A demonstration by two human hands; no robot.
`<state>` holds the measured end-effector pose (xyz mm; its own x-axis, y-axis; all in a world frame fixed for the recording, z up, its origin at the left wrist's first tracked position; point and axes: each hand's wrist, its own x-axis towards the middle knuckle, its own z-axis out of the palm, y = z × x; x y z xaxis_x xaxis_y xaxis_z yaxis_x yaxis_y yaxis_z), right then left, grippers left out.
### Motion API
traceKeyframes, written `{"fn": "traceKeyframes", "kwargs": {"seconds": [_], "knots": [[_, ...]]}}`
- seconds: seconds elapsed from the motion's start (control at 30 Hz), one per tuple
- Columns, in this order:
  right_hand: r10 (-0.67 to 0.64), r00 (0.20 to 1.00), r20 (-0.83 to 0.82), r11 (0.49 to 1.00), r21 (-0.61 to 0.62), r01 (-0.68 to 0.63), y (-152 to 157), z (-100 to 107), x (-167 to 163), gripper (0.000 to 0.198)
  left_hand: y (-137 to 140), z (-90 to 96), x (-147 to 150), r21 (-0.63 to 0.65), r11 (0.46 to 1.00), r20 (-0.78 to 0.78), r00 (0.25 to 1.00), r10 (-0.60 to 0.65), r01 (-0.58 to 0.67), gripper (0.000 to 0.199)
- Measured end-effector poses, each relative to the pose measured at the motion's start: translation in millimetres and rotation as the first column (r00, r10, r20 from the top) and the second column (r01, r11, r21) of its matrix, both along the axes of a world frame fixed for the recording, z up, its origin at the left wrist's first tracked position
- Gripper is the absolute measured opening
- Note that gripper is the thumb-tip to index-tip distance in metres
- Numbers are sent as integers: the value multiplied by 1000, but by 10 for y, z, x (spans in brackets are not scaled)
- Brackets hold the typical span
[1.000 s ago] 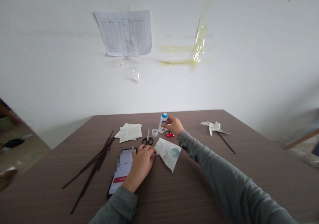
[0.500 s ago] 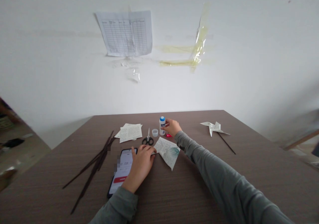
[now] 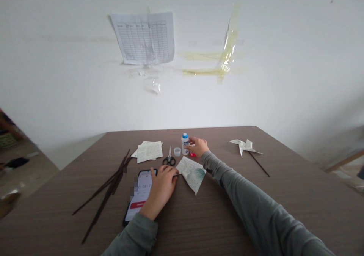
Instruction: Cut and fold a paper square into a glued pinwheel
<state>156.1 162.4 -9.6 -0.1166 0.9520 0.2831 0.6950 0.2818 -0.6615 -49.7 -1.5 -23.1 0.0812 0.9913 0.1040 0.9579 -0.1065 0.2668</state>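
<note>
Bottle [image 3: 184, 142], tilted before, now upright on counter [image 3: 193, 225] — right hand [image 3: 199, 147] holding it, setting-down looks done; left hand [image 3: 163, 182] — grip I can't tell.

You have one each of bottle [image 3: 184, 145], folded paper [image 3: 192, 172], cup [image 3: 177, 152], phone [image 3: 142, 186], pinwheel [image 3: 245, 146], scissors [image 3: 169, 160], red box [image 3: 193, 154]; lower left, perhaps four sticks [image 3: 114, 183].

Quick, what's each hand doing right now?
Left hand: fingers bent at the folded paper; grip cannot be told.
Right hand: fingers parted at the upright blue-topped bottle; grip cannot be told.
</note>
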Motion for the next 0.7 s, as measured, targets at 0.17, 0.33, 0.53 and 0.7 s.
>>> {"fn": "traceKeyframes", "kwargs": {"seconds": [0.17,0.33,0.53,0.7], "knots": [[2,1000,-1,998,56,-2,-221,-51,114,32,11,-42,-10,33,999,28,1000,-5,4,46],[70,997,17,994,87,-71,-518,-156,323,19,-12,-44,21,7,1000,36,999,-1,1,48],[357,929,100,931,39,-362,-822,-328,655,13,14,-78,46,11,1000,61,998,-11,10,50],[420,891,174,904,4,-427,-1047,-398,791,12,31,-99,61,28,999,64,998,-18,16,49]]}}
